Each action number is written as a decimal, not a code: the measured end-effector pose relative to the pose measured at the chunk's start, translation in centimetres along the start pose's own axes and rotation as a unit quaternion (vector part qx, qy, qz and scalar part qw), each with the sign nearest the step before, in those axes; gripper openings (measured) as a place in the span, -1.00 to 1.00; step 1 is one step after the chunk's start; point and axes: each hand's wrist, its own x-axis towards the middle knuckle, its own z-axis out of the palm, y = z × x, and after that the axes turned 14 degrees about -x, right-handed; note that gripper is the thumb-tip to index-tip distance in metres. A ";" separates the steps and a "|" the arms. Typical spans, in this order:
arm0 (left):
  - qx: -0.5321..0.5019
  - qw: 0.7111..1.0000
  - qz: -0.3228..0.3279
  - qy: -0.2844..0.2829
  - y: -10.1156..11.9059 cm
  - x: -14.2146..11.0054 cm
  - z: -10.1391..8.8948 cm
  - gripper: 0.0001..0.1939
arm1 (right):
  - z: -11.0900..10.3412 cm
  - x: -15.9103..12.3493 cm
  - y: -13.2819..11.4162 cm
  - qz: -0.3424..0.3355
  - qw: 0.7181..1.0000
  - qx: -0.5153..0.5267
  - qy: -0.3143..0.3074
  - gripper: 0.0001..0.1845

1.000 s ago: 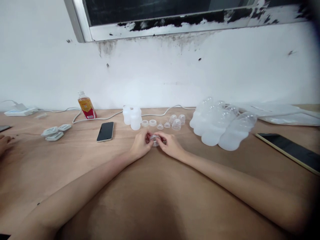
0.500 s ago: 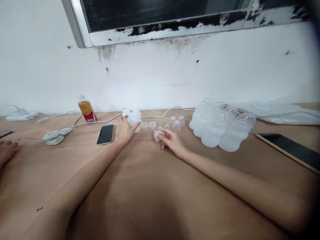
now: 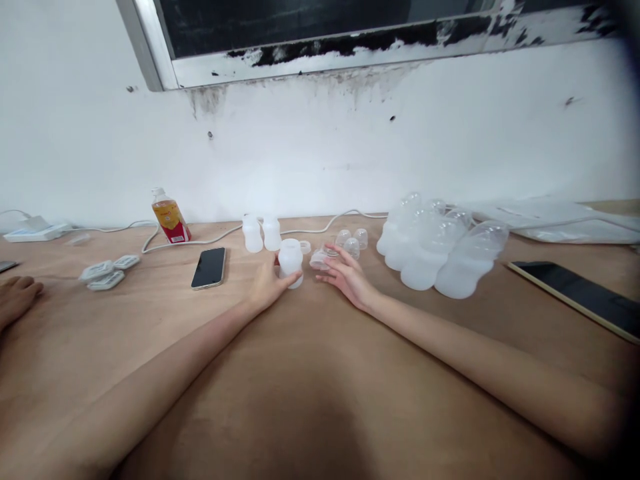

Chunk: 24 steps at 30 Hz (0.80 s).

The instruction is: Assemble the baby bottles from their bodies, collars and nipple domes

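My left hand [image 3: 273, 283] is wrapped round a frosted white baby bottle [image 3: 291, 257], which stands upright with its open neck on top. To its right, my right hand [image 3: 347, 277] has a translucent bottle collar with a nipple [image 3: 320, 260] at its thumb and forefinger, its other fingers loosely spread. Bottle and collar are apart. A loose white ring [image 3: 305, 247] lies just behind the held bottle. Beyond my right fingers sit several clear dome caps [image 3: 361, 238]. Two more white baby bottles [image 3: 253, 235] stand upright behind my left hand.
Several capped bottles [image 3: 463, 267] stand grouped at right, near a large phone or tablet [image 3: 575, 293] and plastic sheeting [image 3: 555, 223]. Left are a smartphone [image 3: 209, 268], a drink bottle [image 3: 171, 217], white packs [image 3: 105, 273], a cable [image 3: 215, 240] and another person's hand [image 3: 19, 293].
My left hand has taken one bottle from the group at the back and brought it nearer, to the right. The right hand stays about in place with the collar.
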 end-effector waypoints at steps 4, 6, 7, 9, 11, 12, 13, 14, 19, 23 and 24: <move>-0.012 1.000 -0.002 -0.025 0.6 0.0 0.0 -0.49 | -0.2 0.1 -0.2 -0.005 0.998 0.055 -0.016 -0.66; 0.006 0.999 0.013 -0.033 0.8 0.1 -0.1 -0.50 | -0.4 0.2 -0.2 -0.023 0.997 0.061 -0.037 -0.76; 0.020 0.999 0.027 -0.038 0.9 0.1 -0.2 -0.50 | -0.6 0.3 -0.3 -0.034 0.997 0.062 -0.043 -0.79; 0.053 0.995 0.062 -0.050 1.2 0.1 -0.2 -0.51 | -0.8 0.4 -0.3 -0.055 0.996 0.060 -0.044 -0.81; 0.084 0.989 0.098 -0.069 1.4 0.0 -0.3 -0.53 | -1.0 0.4 -0.4 -0.071 0.996 0.048 -0.039 -0.79; 0.097 0.986 0.109 -0.077 1.5 -0.1 -0.3 -0.53 | -1.1 0.4 -0.4 -0.078 0.996 0.034 -0.037 -0.78; 0.107 0.984 0.116 -0.084 1.6 -0.1 -0.4 -0.53 | -1.2 0.4 -0.5 -0.085 0.996 0.012 -0.036 -0.76; 0.114 0.982 0.118 -0.091 1.6 -0.2 -0.5 -0.53 | -1.3 0.4 -0.5 -0.092 0.995 -0.017 -0.038 -0.73; 0.106 0.986 0.072 -0.107 1.7 -0.3 -0.8 -0.48 | -2.1 0.5 -0.6 -0.128 0.976 -0.164 -0.070 -0.64; 0.043 0.985 -0.027 -0.166 2.6 0.0 -1.3 -0.47 | -2.5 0.6 -1.3 -0.176 0.945 -0.247 -0.121 -0.58; 0.031 0.981 -0.054 -0.184 2.9 0.2 -1.5 -0.48 | -2.5 0.6 -1.5 -0.185 0.936 -0.269 -0.134 -0.57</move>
